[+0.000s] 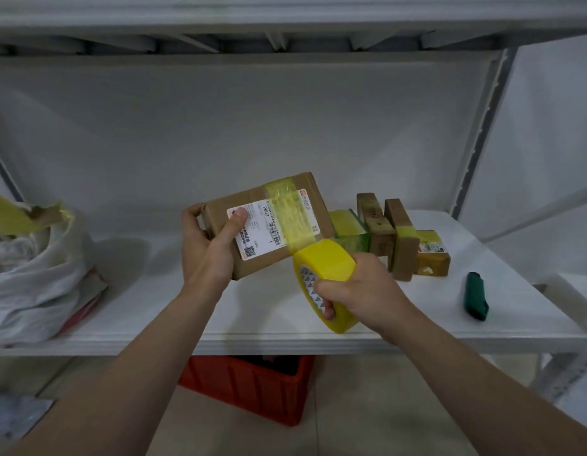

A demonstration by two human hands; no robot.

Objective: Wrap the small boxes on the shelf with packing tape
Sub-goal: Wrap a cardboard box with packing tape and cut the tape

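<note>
My left hand [208, 248] grips a brown cardboard box [252, 258] with a white shipping label, held tilted above the white shelf [279, 324]; the thumb presses on the label. A strip of yellow tape [288, 215] runs across the box's face down to the yellow tape roll [328, 274]. My right hand [361, 291] grips that roll just below the box's right corner, with a finger through its core. Several small boxes [397, 238] with yellow tape on them stand behind my right hand.
A dark green utility knife [475, 296] lies on the shelf at the right. A white plastic bag [32, 278] full of scraps sits at the left. A red crate [252, 386] stands on the floor beneath the shelf. An upper shelf hangs overhead.
</note>
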